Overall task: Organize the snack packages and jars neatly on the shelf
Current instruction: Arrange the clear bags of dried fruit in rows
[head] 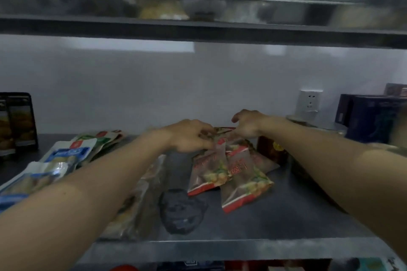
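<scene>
Progress: early to middle, by my estimate. The shelf (pixel 293 215) is not yet in order. The red-trimmed packets (pixel 222 174) lie in a loose overlapping fan at mid-shelf, tilted at differing angles. The blue-and-white packs (pixel 66 156) are heaped at the left, with the green-and-red pouches (pixel 103 137) slumped just behind them. A long clear bag (pixel 143 193) lies flat, partly under the left forearm. A dark jar (pixel 272 149) stands just to the right of the red-trimmed packets, touching or nearly so. Dark boxes (pixel 372 116) at far right and a dark carton (pixel 19 121) at far left stand upright and look placed.

Left to do: square up the red-trimmed packets, then sort the left heap and the clear bag.

Left hand (pixel 191 136): fingers curled, pinching the upper edge of the red-trimmed packets at the rear of the fan.

Right hand (pixel 246 125): just beside the left, over the rearmost packets, thumb out, fingers bent down onto them. Motion blur hides whether it actually grips; I cannot tell.

Both hands sit at the far end of the fan; the packets trail from them toward the front edge.

A dark patch (pixel 182 211) on the shelf is unidentified.
</scene>
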Action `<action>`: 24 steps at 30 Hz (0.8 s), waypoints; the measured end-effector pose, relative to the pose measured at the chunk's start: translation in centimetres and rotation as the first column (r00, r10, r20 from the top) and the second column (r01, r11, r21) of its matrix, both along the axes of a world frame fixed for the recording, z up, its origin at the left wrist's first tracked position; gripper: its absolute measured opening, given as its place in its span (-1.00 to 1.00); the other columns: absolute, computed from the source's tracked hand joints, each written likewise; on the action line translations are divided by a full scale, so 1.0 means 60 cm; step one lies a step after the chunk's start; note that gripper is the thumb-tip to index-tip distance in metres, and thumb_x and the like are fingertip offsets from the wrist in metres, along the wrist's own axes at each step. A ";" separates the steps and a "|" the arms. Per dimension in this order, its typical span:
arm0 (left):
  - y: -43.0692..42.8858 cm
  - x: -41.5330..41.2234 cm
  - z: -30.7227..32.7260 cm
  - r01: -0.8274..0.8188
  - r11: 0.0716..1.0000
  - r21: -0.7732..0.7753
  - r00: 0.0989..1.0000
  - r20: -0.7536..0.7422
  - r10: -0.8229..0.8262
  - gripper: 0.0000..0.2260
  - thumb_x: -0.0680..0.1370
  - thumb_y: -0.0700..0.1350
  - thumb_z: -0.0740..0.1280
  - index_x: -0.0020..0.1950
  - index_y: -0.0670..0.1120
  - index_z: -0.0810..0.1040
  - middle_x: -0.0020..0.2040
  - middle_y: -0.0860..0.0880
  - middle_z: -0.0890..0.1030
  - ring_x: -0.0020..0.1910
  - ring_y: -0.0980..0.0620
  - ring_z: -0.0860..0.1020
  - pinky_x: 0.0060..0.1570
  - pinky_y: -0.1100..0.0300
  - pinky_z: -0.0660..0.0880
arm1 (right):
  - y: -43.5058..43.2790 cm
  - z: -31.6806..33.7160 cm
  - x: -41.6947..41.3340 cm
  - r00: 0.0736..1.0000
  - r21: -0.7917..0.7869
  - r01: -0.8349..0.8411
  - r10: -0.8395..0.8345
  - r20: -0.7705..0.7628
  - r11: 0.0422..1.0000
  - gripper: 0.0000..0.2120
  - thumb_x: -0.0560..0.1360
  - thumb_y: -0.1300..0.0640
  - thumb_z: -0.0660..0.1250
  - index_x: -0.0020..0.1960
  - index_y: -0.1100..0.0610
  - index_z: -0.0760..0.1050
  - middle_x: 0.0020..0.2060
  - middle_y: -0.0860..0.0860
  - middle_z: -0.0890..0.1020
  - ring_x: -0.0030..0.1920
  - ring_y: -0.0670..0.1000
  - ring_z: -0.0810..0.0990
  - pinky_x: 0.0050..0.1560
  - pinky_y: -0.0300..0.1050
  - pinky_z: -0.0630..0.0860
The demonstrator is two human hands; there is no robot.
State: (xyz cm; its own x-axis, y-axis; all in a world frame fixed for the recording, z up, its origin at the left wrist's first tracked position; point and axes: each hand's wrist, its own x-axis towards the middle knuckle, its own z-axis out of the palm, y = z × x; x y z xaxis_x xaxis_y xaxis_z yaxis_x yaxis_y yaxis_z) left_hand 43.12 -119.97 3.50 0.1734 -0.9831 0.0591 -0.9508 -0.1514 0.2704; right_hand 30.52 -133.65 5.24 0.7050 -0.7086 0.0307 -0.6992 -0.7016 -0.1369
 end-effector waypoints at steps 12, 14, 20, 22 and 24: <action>0.002 -0.006 -0.037 0.174 0.941 0.291 0.973 -0.196 -0.120 -0.17 0.35 0.20 0.50 0.51 0.16 0.14 0.40 0.22 0.39 0.34 0.17 0.39 0.38 0.22 0.29 | -0.020 -0.039 0.017 0.991 0.188 0.001 -0.027 0.131 0.982 -0.37 0.42 0.03 0.51 0.40 0.23 0.42 0.30 0.12 0.52 0.23 0.11 0.53 0.22 -0.07 0.51; 0.002 0.000 -0.036 0.171 0.942 0.289 0.979 -0.160 -0.128 -0.14 0.33 0.24 0.50 0.51 0.13 0.16 0.42 0.19 0.37 0.37 0.14 0.37 0.41 0.15 0.29 | -0.018 -0.039 0.015 0.989 0.209 0.005 -0.035 0.141 0.978 -0.37 0.42 0.05 0.51 0.40 0.24 0.41 0.30 0.13 0.51 0.23 0.13 0.53 0.23 -0.03 0.51; 0.003 0.024 -0.047 0.085 0.954 0.287 0.995 0.027 -0.097 -0.12 0.34 0.27 0.45 0.55 0.06 0.12 0.50 0.11 0.27 0.45 0.06 0.28 0.44 0.18 0.19 | -0.007 -0.035 0.001 0.990 0.257 0.021 -0.055 0.129 0.966 -0.41 0.40 0.12 0.53 0.35 0.24 0.43 0.20 0.13 0.54 0.12 0.11 0.56 0.10 -0.05 0.57; 0.000 0.033 -0.053 0.062 0.961 0.269 0.997 0.029 -0.073 -0.12 0.35 0.29 0.44 0.55 0.06 0.12 0.51 0.10 0.27 0.45 0.06 0.28 0.44 0.17 0.20 | -0.004 -0.036 -0.006 0.990 0.268 0.025 -0.061 0.127 0.963 -0.44 0.40 0.13 0.53 0.33 0.24 0.45 0.03 0.07 0.57 -0.05 0.05 0.59 -0.08 -0.09 0.59; -0.006 0.039 -0.059 0.052 0.965 0.256 0.998 0.027 -0.061 -0.10 0.35 0.31 0.42 0.56 0.06 0.11 0.52 0.09 0.25 0.46 0.05 0.27 0.45 0.14 0.20 | -0.003 -0.037 -0.012 0.989 0.276 0.032 -0.069 0.128 0.961 -0.49 0.41 0.14 0.52 0.29 0.23 0.47 -0.12 0.01 0.55 -0.18 -0.02 0.55 -0.25 -0.18 0.51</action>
State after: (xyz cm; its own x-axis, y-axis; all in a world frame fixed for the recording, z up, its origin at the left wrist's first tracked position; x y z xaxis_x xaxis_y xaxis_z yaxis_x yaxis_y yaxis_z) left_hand 45.47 -120.31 -0.04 0.1197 -0.9744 -0.1901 -0.9678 -0.1572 0.1965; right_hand 29.82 -133.83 3.01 0.6707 -0.7378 -0.0762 -0.6945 -0.5887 -0.4136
